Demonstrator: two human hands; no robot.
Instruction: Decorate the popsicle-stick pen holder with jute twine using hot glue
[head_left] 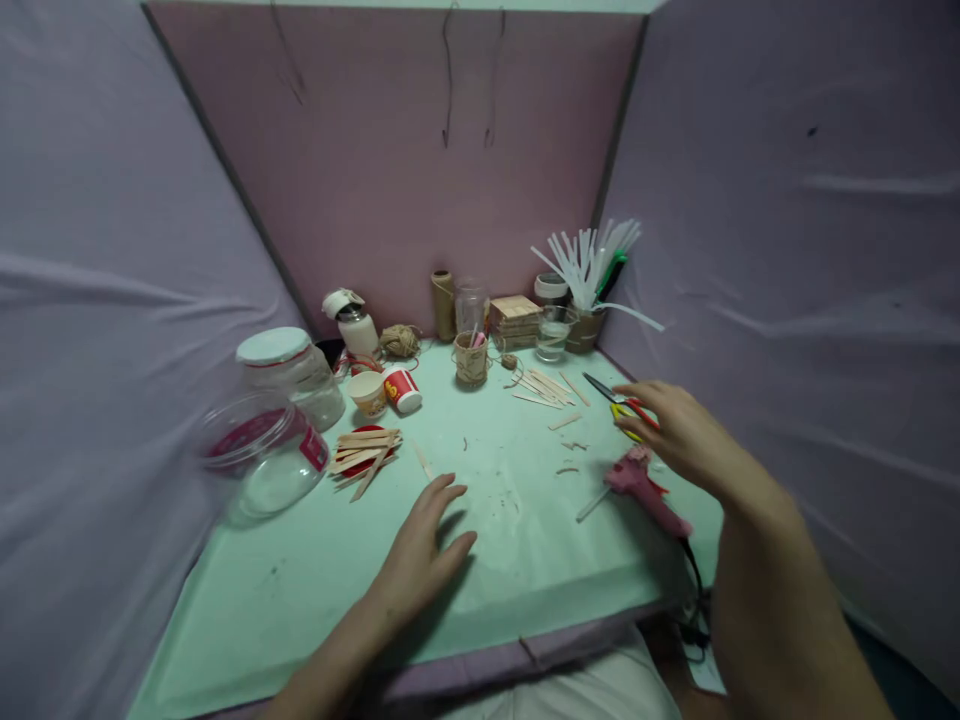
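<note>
My left hand (427, 545) hovers low over the front middle of the table, fingers apart, with nothing in it. A single craft stick (423, 460) lies just beyond its fingertips. At the right, my right hand (679, 430) has its thumb and fingers around the red and yellow handles of a pair of scissors (621, 408), blades pointing away to the left. Below that hand rests a pink glue gun (646, 490) with a clear glue stick (592, 505) by it. Cut stick pieces (574, 446) are scattered nearby.
Craft sticks (367, 455) lie on a red lid at left, more sticks (544, 388) at back right. Clear jars (281, 470) stand left, paper cups (403, 390) beside them. A twine-wrapped cup (471, 362), wooden squares (515, 322) and white glue sticks (589, 265) line the back.
</note>
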